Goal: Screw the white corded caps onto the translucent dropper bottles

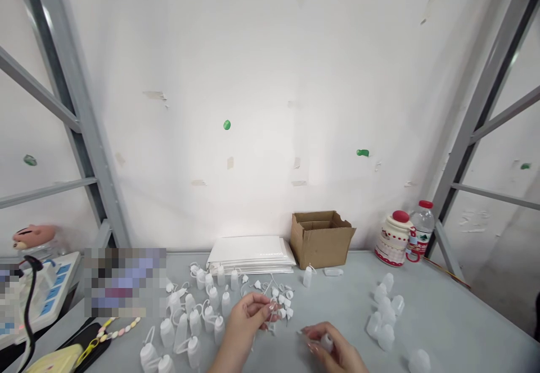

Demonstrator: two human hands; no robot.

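Observation:
My left hand (252, 318) has its thumb and fingertips pinched together on a small white cap, mostly hidden by the fingers. Just beyond and to its right lies a loose cluster of white caps (287, 302) with thin straps. To the right, my right hand (335, 350) is closed around a small white squeeze bottle (326, 341), its body largely covered by the fingers. Left of my hands stand several white squeeze bottles (194, 322) with capped tops and looped straps. On the right side lies a group of translucent white bottles (385, 311) without visible caps.
An open cardboard box (323, 246) and a stack of white sheets or envelopes (253, 252) sit against the wall. A cream jar (394, 241) and a clear bottle (422, 227) stand back right. At left are a power strip (59, 283) and a yellow pouch (57, 359).

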